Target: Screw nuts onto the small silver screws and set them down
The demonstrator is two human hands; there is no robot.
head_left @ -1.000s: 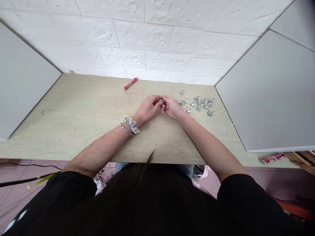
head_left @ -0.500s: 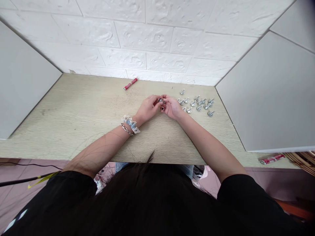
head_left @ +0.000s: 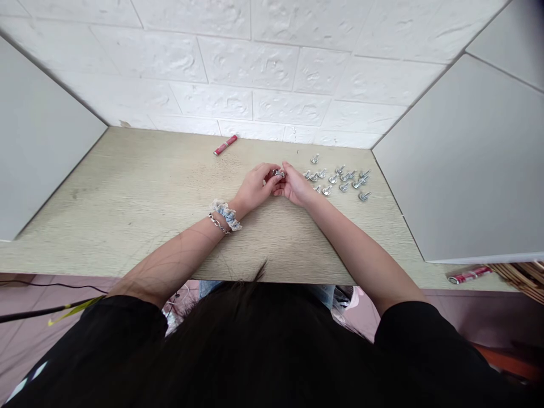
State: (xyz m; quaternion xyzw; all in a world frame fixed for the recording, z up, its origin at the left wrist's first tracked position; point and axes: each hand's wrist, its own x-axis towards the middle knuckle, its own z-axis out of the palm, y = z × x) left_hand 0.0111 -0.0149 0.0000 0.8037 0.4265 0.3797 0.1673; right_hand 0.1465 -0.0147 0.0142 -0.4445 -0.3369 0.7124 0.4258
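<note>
A small metal screw [head_left: 278, 173] is pinched between the fingertips of the left hand [head_left: 255, 187] and the right hand [head_left: 296, 185], both grips closed on it just above the wooden tabletop [head_left: 140, 198]. A cluster of loose screws [head_left: 340, 178] is spread just right of the right hand. A red tube [head_left: 225, 145] lies near the white wall [head_left: 272, 62].

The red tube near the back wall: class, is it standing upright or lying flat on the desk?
Lying flat. The red tube rests lengthwise on the desk, angled toward the wall, apart from both hands.
</note>
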